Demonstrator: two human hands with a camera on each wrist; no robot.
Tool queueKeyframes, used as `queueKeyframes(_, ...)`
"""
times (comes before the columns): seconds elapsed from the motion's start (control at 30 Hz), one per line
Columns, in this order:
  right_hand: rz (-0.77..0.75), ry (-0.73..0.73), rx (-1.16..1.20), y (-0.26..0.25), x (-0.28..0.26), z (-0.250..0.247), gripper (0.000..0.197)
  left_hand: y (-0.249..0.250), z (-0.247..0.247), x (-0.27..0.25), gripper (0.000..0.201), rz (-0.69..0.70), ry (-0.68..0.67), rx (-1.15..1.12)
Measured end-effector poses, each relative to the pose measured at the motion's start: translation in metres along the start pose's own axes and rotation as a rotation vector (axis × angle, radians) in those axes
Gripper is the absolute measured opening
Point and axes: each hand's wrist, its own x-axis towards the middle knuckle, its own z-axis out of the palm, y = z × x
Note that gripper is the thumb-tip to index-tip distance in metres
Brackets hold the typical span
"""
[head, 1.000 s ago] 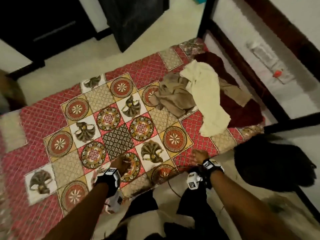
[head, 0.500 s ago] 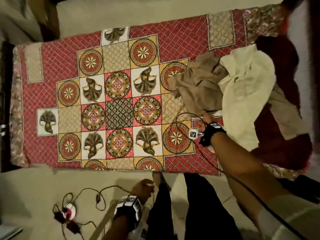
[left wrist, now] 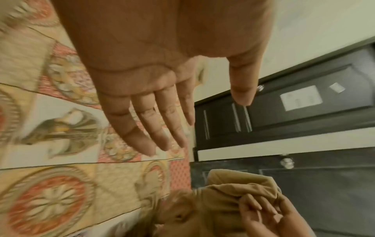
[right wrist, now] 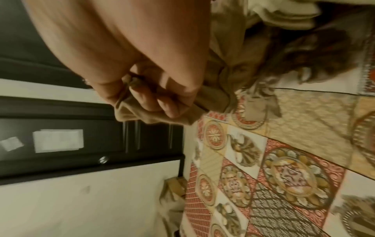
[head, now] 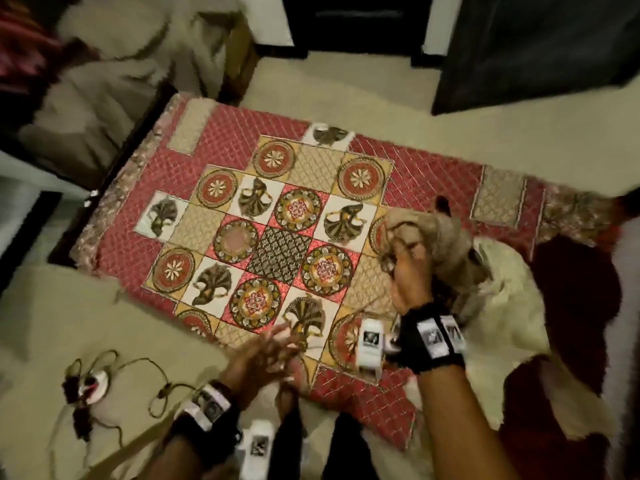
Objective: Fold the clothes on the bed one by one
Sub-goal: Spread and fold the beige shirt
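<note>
My right hand (head: pixel 410 271) grips a bunched fold of the tan garment (head: pixel 438 244), fingers (right wrist: pixel 160 102) curled tight round the cloth with the thumb pressed over it. The garment is lifted a little off the bed (head: pixel 221 140) at the end I hold; the rest of it trails down onto the pile at the right end of the bed. There it lies against the cream garment (head: pixel 502 306), which spreads over a dark maroon cloth (head: pixel 581 282). I cannot tell exactly where one piece ends and the next begins, since that part is blurred.

My left hand (head: pixel 266 351) holds nothing. Its fingers (left wrist: pixel 142 125) are straight and close together, thumb apart, palm flat. It hovers at the near edge of the bed, over the patterned quilt (head: pixel 280 251), well apart from the clothes.

The quilt's middle, with its round medallions and fan motifs, lies bare between my hands and the far edge. On the floor to my left lies a tangle of cable (head: pixel 145 382) with a small white plug block (head: pixel 95 384). Dark cabinets (head: pixel 356 22) stand beyond the bed.
</note>
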Motion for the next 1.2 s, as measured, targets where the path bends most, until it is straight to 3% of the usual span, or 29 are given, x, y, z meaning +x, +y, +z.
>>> queueKeyframes(0.07,-0.130,-0.195,-0.072,-0.046,-0.039,0.024,0.009,0.045,0.007,-0.015,0.082,0.103,-0.107,-0.063)
queueKeyframes(0.13,-0.260,-0.354,-0.181,-0.086,-0.069,0.045,0.006,0.078,0.026,-0.024,0.099,0.136,-0.239,-0.108)
queueKeyframes(0.23,-0.472,-0.584,-0.332,-0.142,-0.108,0.080,0.024,0.111,0.055,-0.038,0.097,0.199,-0.455,-0.263)
queueKeyframes(0.3,-0.574,-0.675,-0.409,-0.174,-0.124,0.098,0.024,0.139,0.067,-0.047,0.086,0.345,-0.557,-0.374)
queueKeyframes(0.37,-0.674,-0.722,-0.470,-0.201,-0.137,0.112,0.018,0.176,0.068,-0.057,0.093,0.522,-0.552,-0.412)
queueKeyframes(0.43,-0.767,-0.732,-0.536,-0.222,-0.142,0.128,0.015,0.217,0.061,-0.073,0.117,0.671,-0.493,-0.479)
queueKeyframes(0.5,-0.820,-0.730,-0.577,-0.239,-0.144,0.145,0.018,0.252,0.050,-0.083,0.136,0.767,-0.438,-0.607)
queueKeyframes(0.53,-0.839,-0.734,-0.585,-0.247,-0.146,0.157,0.016,0.266,0.042,-0.089,0.135,0.814,-0.419,-0.642)
queueKeyframes(0.63,-0.858,-0.732,-0.494,-0.264,-0.151,0.191,0.015,0.298,0.023,-0.102,0.109,0.941,-0.360,-0.605)
queueKeyframes(0.8,-0.874,-0.558,-0.389,-0.269,-0.146,0.256,0.021,0.357,-0.040,-0.115,0.071,1.181,-0.175,-0.203)
queueKeyframes(0.87,-0.859,-0.509,-0.382,-0.263,-0.141,0.288,0.026,0.390,-0.076,-0.125,0.060,1.220,-0.130,-0.163)
queueKeyframes(1.0,-0.644,-0.499,-0.461,-0.232,-0.126,0.347,0.045,0.455,-0.140,-0.149,0.049,1.215,-0.177,-0.360)
queueKeyframes(1.1,-0.703,-0.313,-0.632,-0.209,-0.108,0.392,0.064,0.491,-0.176,-0.158,0.043,1.184,-0.239,-0.446)
queueKeyframes(1.13,-0.743,-0.240,-0.601,-0.204,-0.106,0.403,0.069,0.498,-0.182,-0.156,0.040,1.152,-0.263,-0.463)
queueKeyframes(1.2,-0.809,-0.226,-0.483,-0.195,-0.095,0.429,0.080,0.512,-0.201,-0.139,0.034,1.109,-0.267,-0.482)
